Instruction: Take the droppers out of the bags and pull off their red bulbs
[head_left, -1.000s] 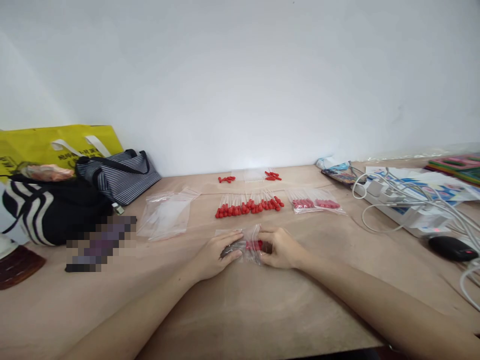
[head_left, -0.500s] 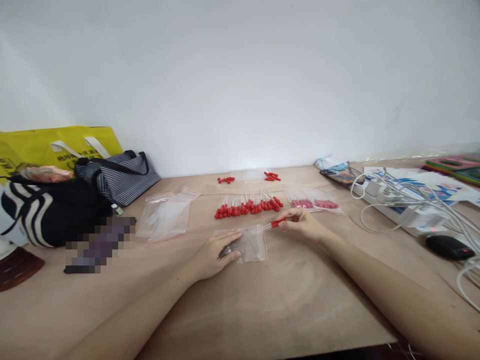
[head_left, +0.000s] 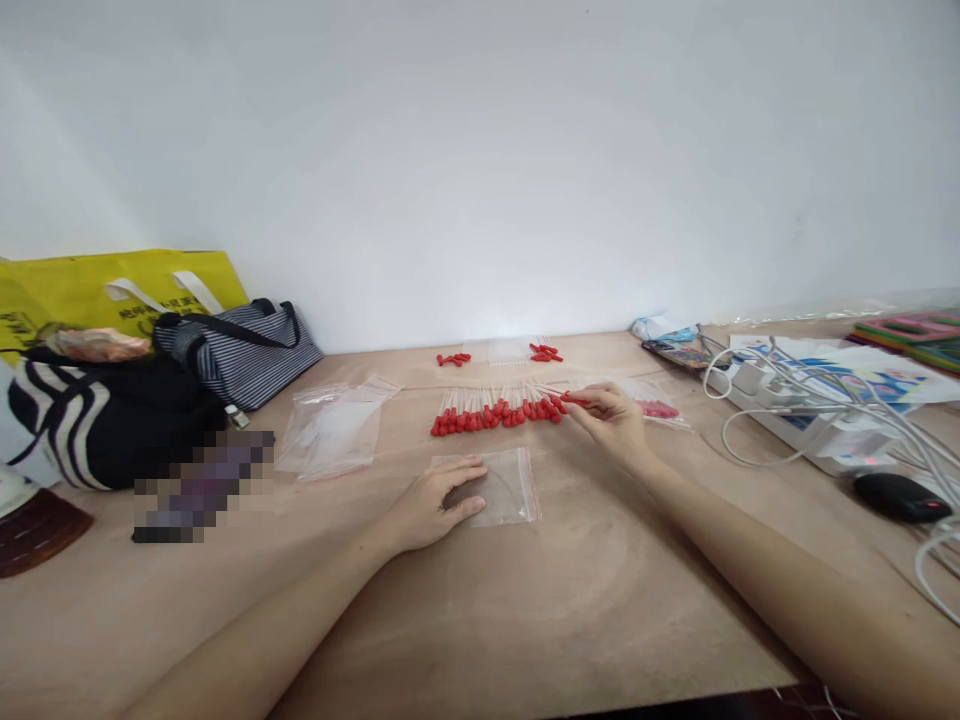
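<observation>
My left hand [head_left: 433,503] lies flat with its fingers spread on the left part of a small clear zip bag [head_left: 504,487] on the brown table [head_left: 570,610]. My right hand [head_left: 613,415] is stretched forward and pinches a red-capped dropper [head_left: 574,400] at the right end of a row of red-capped droppers [head_left: 491,411]. A packed clear bag of red droppers [head_left: 660,408] lies just behind that hand, partly hidden by it.
A pile of empty clear bags [head_left: 334,430] lies to the left. Loose red caps [head_left: 545,352] and clear tubes [head_left: 510,349] sit near the wall. A striped bag [head_left: 240,352], a black-and-white bag [head_left: 90,420] and a yellow bag [head_left: 112,288] crowd the left. A power strip with cables [head_left: 795,405] and a mouse [head_left: 900,496] are on the right.
My right hand drew a red-capped dropper out of the clear zip bag and carried it forward to the right end of the row. My left hand stayed on the bag, which now lies flat.
</observation>
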